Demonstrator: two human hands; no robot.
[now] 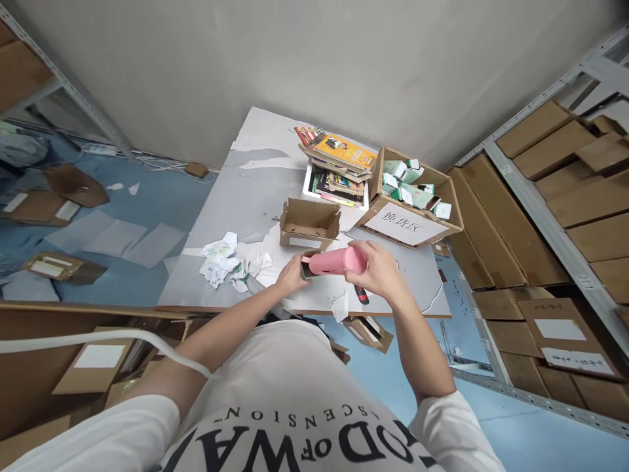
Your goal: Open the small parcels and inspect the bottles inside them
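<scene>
- One table (211, 219) is bearing an open carton (312, 213) set back, perhaps for room
- Right hand (377, 267) is clasping the pink bottle's (331, 262) end, fingers wrapped, seemingly steadying it over the table
- Left hand (291, 276) is gripping the small box (307, 269) at the bottle's other end, probably bracing it

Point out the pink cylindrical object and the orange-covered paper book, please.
Pink cylindrical object (332, 261): head view, middle of its side.
Orange-covered paper book (348, 152): head view, on its orange cover.
</scene>
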